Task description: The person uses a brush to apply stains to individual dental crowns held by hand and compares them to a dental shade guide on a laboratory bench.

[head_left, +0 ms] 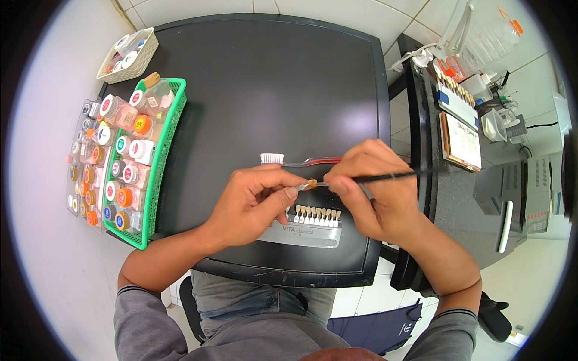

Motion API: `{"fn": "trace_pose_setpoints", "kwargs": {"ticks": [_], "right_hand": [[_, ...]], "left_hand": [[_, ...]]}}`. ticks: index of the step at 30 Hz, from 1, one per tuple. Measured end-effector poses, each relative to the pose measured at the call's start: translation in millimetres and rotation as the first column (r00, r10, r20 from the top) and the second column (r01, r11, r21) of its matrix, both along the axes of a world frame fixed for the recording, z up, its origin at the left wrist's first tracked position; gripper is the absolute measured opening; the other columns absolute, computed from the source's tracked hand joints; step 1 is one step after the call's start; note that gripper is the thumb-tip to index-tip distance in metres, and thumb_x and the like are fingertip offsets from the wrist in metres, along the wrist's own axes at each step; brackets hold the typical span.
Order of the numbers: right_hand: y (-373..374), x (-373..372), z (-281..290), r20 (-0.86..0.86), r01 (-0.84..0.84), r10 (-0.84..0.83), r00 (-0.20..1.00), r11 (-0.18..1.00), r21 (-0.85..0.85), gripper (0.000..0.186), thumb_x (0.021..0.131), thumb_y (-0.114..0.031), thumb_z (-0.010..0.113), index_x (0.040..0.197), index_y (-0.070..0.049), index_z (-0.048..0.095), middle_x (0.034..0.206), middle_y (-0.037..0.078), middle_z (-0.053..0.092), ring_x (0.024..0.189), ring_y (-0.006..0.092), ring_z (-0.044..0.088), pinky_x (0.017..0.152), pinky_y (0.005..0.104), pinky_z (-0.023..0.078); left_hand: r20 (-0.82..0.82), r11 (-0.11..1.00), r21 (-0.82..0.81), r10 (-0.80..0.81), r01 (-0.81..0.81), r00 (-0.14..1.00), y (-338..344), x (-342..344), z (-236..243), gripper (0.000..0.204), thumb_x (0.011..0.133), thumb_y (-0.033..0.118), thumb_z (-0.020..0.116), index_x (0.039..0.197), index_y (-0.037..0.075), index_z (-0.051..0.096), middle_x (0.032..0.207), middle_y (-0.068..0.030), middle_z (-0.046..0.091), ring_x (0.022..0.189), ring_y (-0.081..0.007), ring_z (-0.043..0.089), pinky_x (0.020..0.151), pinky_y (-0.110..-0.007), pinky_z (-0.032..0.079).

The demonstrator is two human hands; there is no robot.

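Note:
My left hand pinches a small pale tab between thumb and forefinger, with an amber-brown tip at its right end. My right hand grips a slim black-handled brush, its metal end at or beside that tip; exact contact is unclear. Just beyond both hands lies a toothbrush with white bristles and a red handle. Below them rests a silver shade-guide holder with a row of tooth-shaped tabs, partly hidden by my left hand.
On the black tabletop, a green basket of lidded jars, a tray of small bottles and a cream basket line the left. On the right, a side counter holds a notebook, another shade guide and appliances.

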State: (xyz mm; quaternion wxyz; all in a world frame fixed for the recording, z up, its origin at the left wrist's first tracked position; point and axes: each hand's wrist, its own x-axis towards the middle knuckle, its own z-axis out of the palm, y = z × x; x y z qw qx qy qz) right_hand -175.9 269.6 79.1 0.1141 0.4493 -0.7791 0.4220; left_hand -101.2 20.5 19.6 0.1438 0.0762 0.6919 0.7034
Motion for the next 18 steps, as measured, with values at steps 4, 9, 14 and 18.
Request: {"fn": "trace_pose_setpoints", "kwargs": {"ticks": [4, 9, 14, 18], "right_hand": [[0.1, -2.3, -4.0, 0.013, 0.028, -0.028, 1.000, 0.999, -0.034, 0.005, 0.094, -0.005, 0.084, 0.093, -0.003, 0.079, 0.089, 0.007, 0.077, 0.078, 0.0265, 0.068, 0.069, 0.0399, 0.050], [2.6, -2.2, -2.5, 0.026, 0.006, -0.005, 1.000, 1.000, -0.010, 0.007, 0.094, -0.006, 0.084, 0.094, -0.001, 0.080, 0.089, 0.008, 0.077, 0.078, 0.0275, 0.068, 0.069, 0.0406, 0.051], [-0.5, -1.2, -6.0, -0.008, -0.056, 0.056, 0.998, 0.998, 0.015, 0.006, 0.094, -0.005, 0.083, 0.095, 0.000, 0.079, 0.090, 0.009, 0.077, 0.077, 0.0288, 0.069, 0.067, 0.0416, 0.051], [3.3, -3.0, -3.8, 0.063, -0.023, 0.026, 0.998, 0.998, -0.058, 0.007, 0.094, -0.006, 0.084, 0.094, -0.001, 0.079, 0.089, 0.009, 0.076, 0.077, 0.0293, 0.068, 0.070, 0.0425, 0.051]], "left_hand": [[-0.007, 1.000, 0.005, -0.011, 0.011, 1.000, -1.1, -1.1, -2.1, 0.028, 0.112, 0.013, 0.066, 0.132, 0.000, 0.081, 0.096, -0.0032, 0.065, 0.073, -0.0085, 0.071, 0.057, -0.023, 0.051], [-0.024, 1.000, 0.002, -0.014, 0.015, 1.000, 0.7, 0.2, 0.1, 0.028, 0.113, 0.013, 0.065, 0.132, 0.000, 0.081, 0.096, -0.0032, 0.064, 0.072, -0.0089, 0.072, 0.057, -0.023, 0.051], [-0.037, 1.000, 0.001, -0.007, 0.008, 0.999, 1.0, 0.2, 2.2, 0.028, 0.113, 0.015, 0.066, 0.131, 0.001, 0.081, 0.095, -0.0032, 0.064, 0.072, -0.0088, 0.072, 0.056, -0.023, 0.051], [-0.021, 1.000, -0.001, -0.001, 0.001, 1.000, 1.7, 0.3, 5.4, 0.026, 0.112, 0.010, 0.065, 0.129, -0.001, 0.081, 0.093, -0.0038, 0.062, 0.073, -0.0086, 0.070, 0.061, -0.025, 0.053]]}}
